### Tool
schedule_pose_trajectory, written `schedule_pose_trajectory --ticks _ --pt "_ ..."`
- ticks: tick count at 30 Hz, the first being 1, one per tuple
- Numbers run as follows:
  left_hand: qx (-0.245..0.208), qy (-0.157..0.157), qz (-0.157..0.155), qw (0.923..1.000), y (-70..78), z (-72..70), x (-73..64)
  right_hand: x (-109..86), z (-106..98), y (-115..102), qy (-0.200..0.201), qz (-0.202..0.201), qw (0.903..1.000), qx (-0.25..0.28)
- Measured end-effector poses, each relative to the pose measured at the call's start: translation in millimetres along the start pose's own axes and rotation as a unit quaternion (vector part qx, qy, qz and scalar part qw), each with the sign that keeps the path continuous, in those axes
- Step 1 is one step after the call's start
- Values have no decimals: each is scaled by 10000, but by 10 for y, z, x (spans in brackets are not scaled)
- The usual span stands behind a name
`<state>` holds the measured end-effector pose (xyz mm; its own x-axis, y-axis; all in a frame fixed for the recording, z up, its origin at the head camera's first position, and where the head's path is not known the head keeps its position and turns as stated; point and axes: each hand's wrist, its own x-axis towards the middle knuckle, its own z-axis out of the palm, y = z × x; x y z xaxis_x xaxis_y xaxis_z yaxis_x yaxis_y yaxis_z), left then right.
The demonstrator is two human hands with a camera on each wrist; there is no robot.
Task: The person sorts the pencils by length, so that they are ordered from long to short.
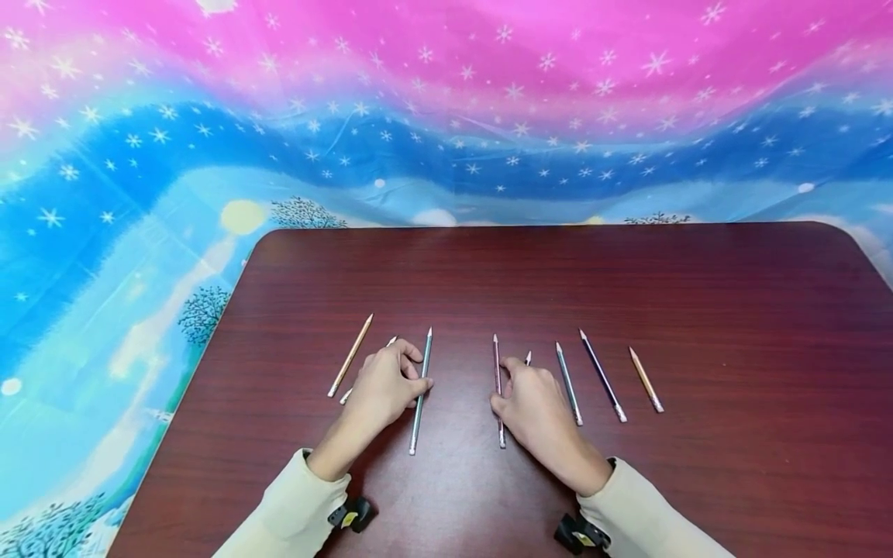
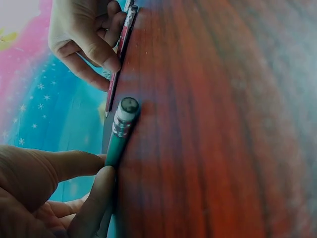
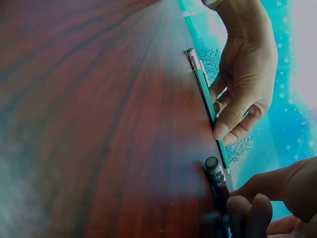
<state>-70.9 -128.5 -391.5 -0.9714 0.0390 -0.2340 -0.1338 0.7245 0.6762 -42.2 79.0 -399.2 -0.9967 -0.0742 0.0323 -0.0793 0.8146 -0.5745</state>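
While the fingertips of the left hand (image 1: 382,387) are closed on a green pencil (image 1: 416,422) in the head view, those of the right hand (image 1: 536,403) pinch a dark red pencil (image 1: 498,373), with bare tabletop (image 1: 456,403) between the two grips. Each pencil has its point beyond the fingers and its eraser end on the near side of them. A mostly hidden pencil (image 1: 346,397) passes behind the left fingers, its tip showing just past the knuckles; farther out on that side lies a yellow pencil (image 1: 351,355). Just past the right knuckles peeps a covered pencil (image 1: 528,359), and outward from those fingers follow a teal pencil (image 1: 568,384), a dark blue pencil (image 1: 603,376) and a short yellow pencil (image 1: 646,380).

In the left wrist view, the left thumb and finger squeeze the green pencil from both sides, its eraser rising past their tips toward the camera; beyond, the right fingers are on the dark red pencil.

In the right wrist view, the dark red pencil's eraser end sticks out beside the right fingertips, while farther off the left thumb presses along the green pencil.
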Motion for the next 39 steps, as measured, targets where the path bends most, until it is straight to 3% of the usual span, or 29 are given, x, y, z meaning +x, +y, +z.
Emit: schedule_pose_trajectory --ticks 8,16,29,39 --pt "728 271 129 9969 24 -8 -24 -16 -17 -43 -185 94 9997 -159" --pt "656 297 95 9974 16 -14 -54 -7 -17 -85 -198 102 9993 -284" --pt "-515 -205 33 9985 -28 -40 -45 -11 -43 -92 57 61 9997 -218" --pt "-1897 -653 -212 9794 -51 -66 -24 51 -87 -83 98 -49 9995 313"
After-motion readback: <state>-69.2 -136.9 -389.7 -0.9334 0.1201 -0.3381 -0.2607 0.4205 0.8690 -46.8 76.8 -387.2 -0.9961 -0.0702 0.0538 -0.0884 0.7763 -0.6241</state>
